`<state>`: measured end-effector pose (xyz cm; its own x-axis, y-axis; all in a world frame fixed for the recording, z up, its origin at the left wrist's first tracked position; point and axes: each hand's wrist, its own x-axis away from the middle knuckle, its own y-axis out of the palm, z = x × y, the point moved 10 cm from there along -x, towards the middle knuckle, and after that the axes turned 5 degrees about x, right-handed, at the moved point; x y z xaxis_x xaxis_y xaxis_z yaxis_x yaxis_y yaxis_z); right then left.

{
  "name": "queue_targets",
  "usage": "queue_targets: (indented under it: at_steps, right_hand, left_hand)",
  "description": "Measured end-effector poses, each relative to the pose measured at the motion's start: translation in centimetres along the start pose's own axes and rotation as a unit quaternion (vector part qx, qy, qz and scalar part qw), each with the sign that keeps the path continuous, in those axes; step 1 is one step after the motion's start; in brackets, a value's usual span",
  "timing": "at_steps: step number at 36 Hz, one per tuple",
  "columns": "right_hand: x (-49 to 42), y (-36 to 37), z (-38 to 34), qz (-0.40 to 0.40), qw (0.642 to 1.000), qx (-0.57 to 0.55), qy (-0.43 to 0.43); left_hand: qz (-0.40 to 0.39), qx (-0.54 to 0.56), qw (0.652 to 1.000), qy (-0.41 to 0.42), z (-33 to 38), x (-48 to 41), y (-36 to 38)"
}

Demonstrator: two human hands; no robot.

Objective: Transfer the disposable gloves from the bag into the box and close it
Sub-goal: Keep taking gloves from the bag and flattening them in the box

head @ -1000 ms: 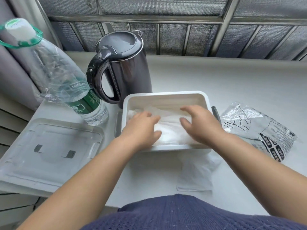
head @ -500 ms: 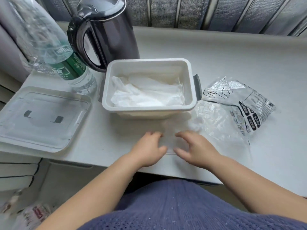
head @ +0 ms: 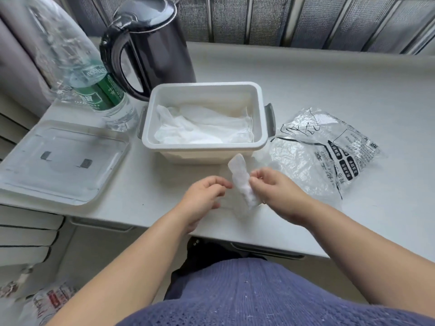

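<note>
Right hand (head: pixel 280 192): pinching crumpled glove (head: pixel 242 182) between thumb and fingertips, above table (head: pixel 329 74) edge, just in front of box (head: pixel 204 147). Left hand (head: pixel 202 196): fingers loosely curled, tips just beside same glove, contact unclear. Box open, pile of gloves (head: pixel 202 129) inside. Bag (head: pixel 329 149) flat, right of box. Clear lid (head: pixel 58 161) on left. Kettle (head: pixel 153 43), water bottle (head: pixel 94 85) behind.

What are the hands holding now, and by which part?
The right hand pinches a crumpled disposable glove near its middle. Whether the left hand grips it too cannot be told.
</note>
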<state>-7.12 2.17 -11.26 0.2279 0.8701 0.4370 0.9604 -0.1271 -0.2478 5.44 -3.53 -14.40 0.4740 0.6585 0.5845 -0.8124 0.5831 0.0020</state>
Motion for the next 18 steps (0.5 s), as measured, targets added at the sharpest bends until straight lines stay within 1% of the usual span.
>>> queue_targets:
  at_steps: [1,3,5,7,9,10,13,15,18]
  right_hand:
    - [0.2,0.0,-1.0,-0.020,0.997,-0.074,0.001]
    - [0.3,-0.1,-3.3,-0.057,0.979,-0.196,0.004]
    - [0.4,-0.5,-6.2,-0.092,0.962,-0.255,-0.003]
    - [0.5,-0.6,-9.1,-0.127,0.957,-0.259,-0.021]
    - [0.7,-0.7,-11.2,-0.145,0.957,-0.247,-0.040]
    - [0.7,-0.7,-12.0,-0.151,0.957,-0.244,-0.049]
    - [0.4,-0.6,-13.2,-0.165,0.953,-0.248,-0.061]
    - [0.1,-0.3,-13.8,-0.187,0.946,-0.256,-0.064]
    - [0.0,0.0,-14.8,-0.224,0.925,-0.299,-0.063]
  left_hand:
    - [0.015,0.003,0.999,0.039,1.1,0.2,-0.4]
    - [0.023,0.016,0.994,0.105,3.1,0.8,-0.8]
    - [0.001,0.044,0.989,0.139,4.6,1.2,-0.8]
    - [-0.045,0.062,0.985,0.155,6.1,1.3,-0.4]
    - [-0.090,0.055,0.978,0.180,7.9,1.5,-0.1]
    - [-0.102,0.046,0.974,0.198,8.9,1.7,0.0]
    - [-0.108,0.007,0.966,0.235,11.3,2.1,-0.2]
    - [-0.121,0.003,0.966,0.230,12.2,2.2,-0.6]
    - [-0.197,-0.004,0.963,0.185,12.4,2.5,-0.4]
